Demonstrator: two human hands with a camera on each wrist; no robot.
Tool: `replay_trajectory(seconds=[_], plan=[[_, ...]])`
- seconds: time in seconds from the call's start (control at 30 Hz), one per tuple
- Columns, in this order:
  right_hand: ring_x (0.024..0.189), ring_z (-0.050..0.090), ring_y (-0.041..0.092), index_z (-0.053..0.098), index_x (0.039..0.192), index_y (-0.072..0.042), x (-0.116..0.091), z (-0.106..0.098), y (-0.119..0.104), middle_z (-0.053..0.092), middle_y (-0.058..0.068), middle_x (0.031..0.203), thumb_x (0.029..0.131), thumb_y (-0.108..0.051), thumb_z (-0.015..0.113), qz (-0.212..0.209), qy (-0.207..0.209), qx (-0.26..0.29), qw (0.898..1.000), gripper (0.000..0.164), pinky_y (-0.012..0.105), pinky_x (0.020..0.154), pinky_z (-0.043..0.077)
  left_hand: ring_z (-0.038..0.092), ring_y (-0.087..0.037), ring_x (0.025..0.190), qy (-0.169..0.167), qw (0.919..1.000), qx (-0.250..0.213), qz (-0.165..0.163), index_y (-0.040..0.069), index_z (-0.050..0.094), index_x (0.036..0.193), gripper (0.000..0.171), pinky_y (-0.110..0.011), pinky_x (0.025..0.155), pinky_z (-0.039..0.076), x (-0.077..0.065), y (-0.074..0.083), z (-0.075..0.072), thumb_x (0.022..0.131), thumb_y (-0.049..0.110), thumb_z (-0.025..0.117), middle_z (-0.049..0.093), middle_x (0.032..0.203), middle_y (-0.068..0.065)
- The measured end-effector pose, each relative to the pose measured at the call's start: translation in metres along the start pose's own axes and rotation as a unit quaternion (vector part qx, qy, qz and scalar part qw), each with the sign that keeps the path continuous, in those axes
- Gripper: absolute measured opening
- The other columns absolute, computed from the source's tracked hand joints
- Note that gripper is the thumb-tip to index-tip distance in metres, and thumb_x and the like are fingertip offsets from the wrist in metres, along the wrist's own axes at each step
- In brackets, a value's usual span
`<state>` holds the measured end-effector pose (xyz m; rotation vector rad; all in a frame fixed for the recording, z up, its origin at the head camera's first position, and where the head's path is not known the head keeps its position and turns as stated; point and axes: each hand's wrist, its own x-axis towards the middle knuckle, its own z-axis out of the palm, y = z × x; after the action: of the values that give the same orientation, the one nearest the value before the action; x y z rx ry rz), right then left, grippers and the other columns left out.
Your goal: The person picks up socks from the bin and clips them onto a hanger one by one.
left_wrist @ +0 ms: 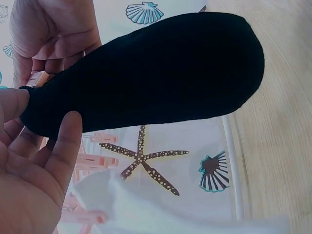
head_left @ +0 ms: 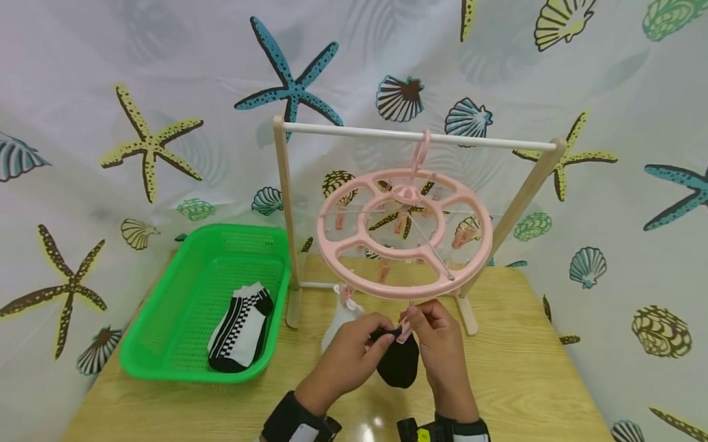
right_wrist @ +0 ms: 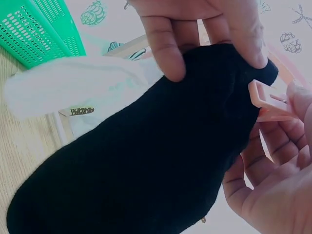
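A black sock hangs below the near rim of a round pink clip hanger. My left hand pinches the sock's cuff between thumb and fingers. With its thumb and fingers, my right hand grips a pink clothespin, whose jaws sit at the cuff's edge. In the left wrist view the sock stretches out from both hands. Just left of it a white sock hangs from another pink clip of the same hanger.
The hanger hooks over the white bar of a wooden stand. At the left, a green basket holds several black-and-white patterned socks. All stand on a wooden table, before a patterned curtain.
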<state>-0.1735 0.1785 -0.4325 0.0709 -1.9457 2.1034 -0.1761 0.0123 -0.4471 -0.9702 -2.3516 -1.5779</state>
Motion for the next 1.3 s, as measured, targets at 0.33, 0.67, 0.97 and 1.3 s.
replay_trajectory(seconds=[0.33,0.67,0.97,1.3], plan=[[0.078,0.063,0.018,0.058,0.091,0.013,0.001,-0.002,0.0,0.066,0.004,0.081,0.098,-0.005,0.062,-0.007,-0.009,-0.017,1.0,0.02,0.031,0.079,0.052,0.063,-0.008,0.091,-0.018,0.9997,0.014,0.003,0.012,0.064,0.107,0.008,-0.026,0.078,0.053,0.001,0.0,-0.003,0.101,0.014,0.06,0.066,0.103,0.002],[0.087,0.063,0.018,0.059,0.1,0.013,-0.004,-0.001,0.0,0.066,0.003,0.087,0.098,-0.008,0.061,0.017,-0.034,-0.024,0.999,0.021,0.03,0.083,0.05,0.063,-0.01,0.091,0.038,0.9986,-0.014,0.033,0.011,0.068,0.105,0.009,-0.026,0.076,0.054,-0.001,0.003,-0.001,0.097,0.009,0.064,0.066,0.101,0.001],[0.085,0.062,0.017,0.059,0.098,0.009,-0.003,-0.001,0.001,0.065,0.005,0.087,0.096,-0.002,0.063,0.017,-0.031,-0.02,0.999,0.011,0.029,0.077,0.052,0.062,-0.01,0.089,0.073,0.997,0.015,0.02,0.011,0.068,0.103,0.009,-0.026,0.071,0.055,0.0,-0.002,-0.002,0.094,0.012,0.069,0.066,0.101,0.002],[0.071,0.058,0.013,0.055,0.098,0.013,-0.001,-0.002,0.001,0.061,0.004,0.086,0.097,0.001,0.06,-0.006,-0.046,-0.006,0.999,0.013,0.026,0.065,0.051,0.051,-0.029,0.11,0.231,0.9452,0.18,0.145,0.008,0.072,0.1,0.022,-0.041,0.08,0.05,0.02,0.006,-0.02,0.081,0.018,0.08,0.06,0.115,-0.008]])
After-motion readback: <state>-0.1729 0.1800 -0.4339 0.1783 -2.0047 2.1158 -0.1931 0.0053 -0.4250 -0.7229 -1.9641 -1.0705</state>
